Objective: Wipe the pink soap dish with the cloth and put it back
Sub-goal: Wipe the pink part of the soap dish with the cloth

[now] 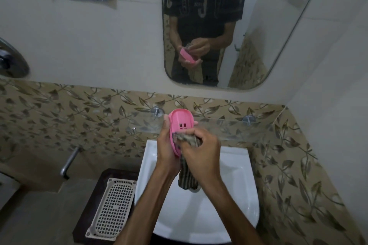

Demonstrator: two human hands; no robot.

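I am in the wiping step: my left hand (166, 145) grips the pink soap dish (180, 127) tilted above the sink (235, 195), my right hand (201, 147) closes on the cloth (188, 181) pressed inside it, and next, I judge, the dish must return to the glass shelf (229, 128).

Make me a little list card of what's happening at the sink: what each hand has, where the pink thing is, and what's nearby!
left hand: holds the pink soap dish, tilted, above the sink
right hand: presses the cloth into the dish
cloth end: hangs down over the basin
glass shelf: behind the hands, on the wall
white tray: left of the sink
mirror: above, shows the wiping
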